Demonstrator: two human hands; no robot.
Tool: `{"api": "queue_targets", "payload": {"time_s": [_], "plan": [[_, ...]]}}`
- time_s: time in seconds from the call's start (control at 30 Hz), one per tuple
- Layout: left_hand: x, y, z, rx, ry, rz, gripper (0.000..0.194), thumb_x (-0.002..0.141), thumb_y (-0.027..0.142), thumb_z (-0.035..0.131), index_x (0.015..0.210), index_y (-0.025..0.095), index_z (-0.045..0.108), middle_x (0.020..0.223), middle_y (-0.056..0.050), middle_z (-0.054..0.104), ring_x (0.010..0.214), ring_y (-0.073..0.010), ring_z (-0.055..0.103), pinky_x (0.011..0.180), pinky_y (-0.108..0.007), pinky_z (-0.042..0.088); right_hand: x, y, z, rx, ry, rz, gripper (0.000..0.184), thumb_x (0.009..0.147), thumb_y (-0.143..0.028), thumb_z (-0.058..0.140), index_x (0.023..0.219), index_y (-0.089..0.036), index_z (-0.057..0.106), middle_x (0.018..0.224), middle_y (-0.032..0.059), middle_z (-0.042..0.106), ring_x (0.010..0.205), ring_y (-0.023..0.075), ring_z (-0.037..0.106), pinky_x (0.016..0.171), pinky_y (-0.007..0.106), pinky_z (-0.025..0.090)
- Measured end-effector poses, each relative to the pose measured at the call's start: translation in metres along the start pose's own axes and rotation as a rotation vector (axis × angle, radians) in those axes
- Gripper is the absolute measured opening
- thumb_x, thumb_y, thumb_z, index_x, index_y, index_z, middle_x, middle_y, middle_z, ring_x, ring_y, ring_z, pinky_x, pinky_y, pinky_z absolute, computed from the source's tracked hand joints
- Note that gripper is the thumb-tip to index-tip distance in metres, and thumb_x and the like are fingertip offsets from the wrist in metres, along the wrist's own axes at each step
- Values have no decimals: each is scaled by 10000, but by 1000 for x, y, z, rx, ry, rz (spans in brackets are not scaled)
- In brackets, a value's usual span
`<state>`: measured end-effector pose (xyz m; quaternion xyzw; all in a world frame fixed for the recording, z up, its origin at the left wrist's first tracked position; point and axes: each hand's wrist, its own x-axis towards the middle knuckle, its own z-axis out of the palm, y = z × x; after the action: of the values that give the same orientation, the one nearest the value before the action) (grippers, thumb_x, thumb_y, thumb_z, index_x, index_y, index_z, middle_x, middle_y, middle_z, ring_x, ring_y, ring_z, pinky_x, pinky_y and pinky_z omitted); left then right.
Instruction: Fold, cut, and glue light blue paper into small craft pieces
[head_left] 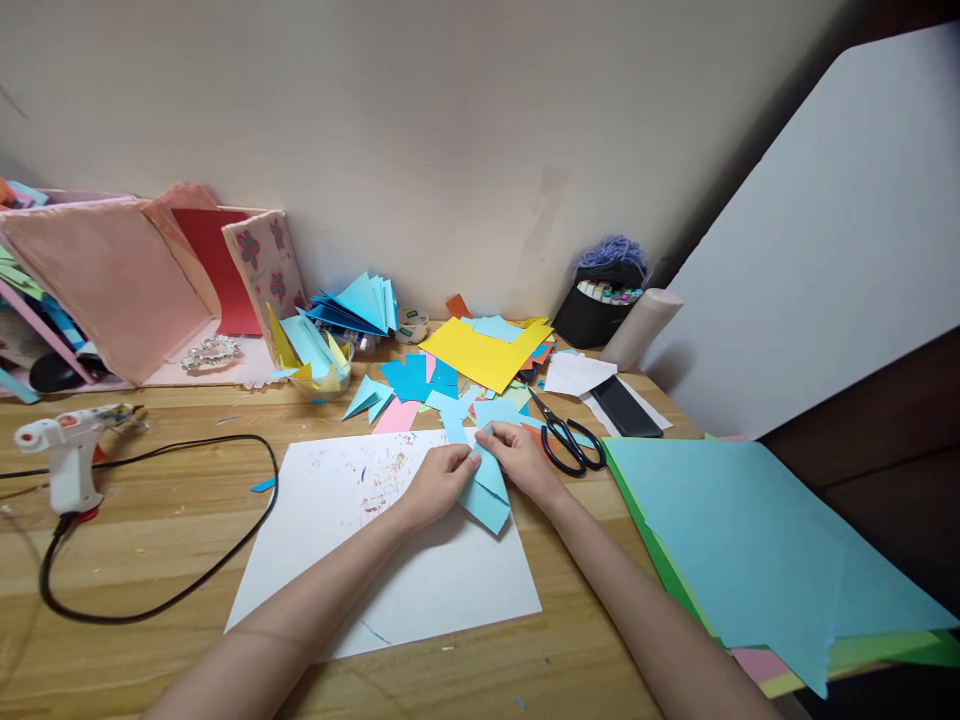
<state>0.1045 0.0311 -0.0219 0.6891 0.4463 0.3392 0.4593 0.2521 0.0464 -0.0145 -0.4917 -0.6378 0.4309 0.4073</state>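
Observation:
Between my two hands is a folded piece of light blue paper (487, 497), raised slightly over a large white sheet (315, 560). My left hand (442, 478) pinches its left edge between thumb and fingers. At its upper right side, my right hand (517, 455) grips the same paper, fingers closed. Part of the paper is hidden behind the fingers. Black-handled scissors (570, 440) lie just right of my right hand. Loose blue scraps (444, 408) and a yellow sheet (480, 352) lie beyond my hands.
A white glue gun (71, 465) with a looping black cord (225, 580) is at left. Folded blue papers (367, 300) and a bowl of paper pieces (330, 370) stand behind. A black pen holder (592, 315), a dark phone (626, 408) and stacked coloured sheets (757, 530) are at right.

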Motion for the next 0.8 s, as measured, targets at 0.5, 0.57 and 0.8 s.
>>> {"api": "queue_targets", "payload": {"time_s": [0.5, 0.57, 0.8], "plan": [[2, -3, -1, 91, 185, 18, 344, 829, 376, 370, 549, 178, 347, 537, 33, 388, 546, -113, 368, 524, -234, 268, -5, -6, -6, 61, -156, 43, 282, 770, -432, 510, 635, -201, 422, 487, -77, 303, 442, 84, 281, 440, 213, 220], [2, -2, -1, 100, 194, 17, 348, 830, 381, 368, 548, 180, 332, 533, 35, 379, 543, -114, 363, 523, -236, 263, -5, -6, -8, 69, -166, 41, 276, 763, -423, 521, 641, -201, 410, 494, -80, 287, 449, 80, 255, 443, 210, 207], [2, -2, -1, 107, 234, 14, 338, 827, 373, 366, 548, 190, 315, 527, 37, 356, 540, -121, 351, 523, -247, 253, -4, -4, -10, 131, -243, 80, 284, 724, -413, 565, 651, -205, 386, 478, -98, 248, 439, 71, 219, 436, 205, 172]]}}
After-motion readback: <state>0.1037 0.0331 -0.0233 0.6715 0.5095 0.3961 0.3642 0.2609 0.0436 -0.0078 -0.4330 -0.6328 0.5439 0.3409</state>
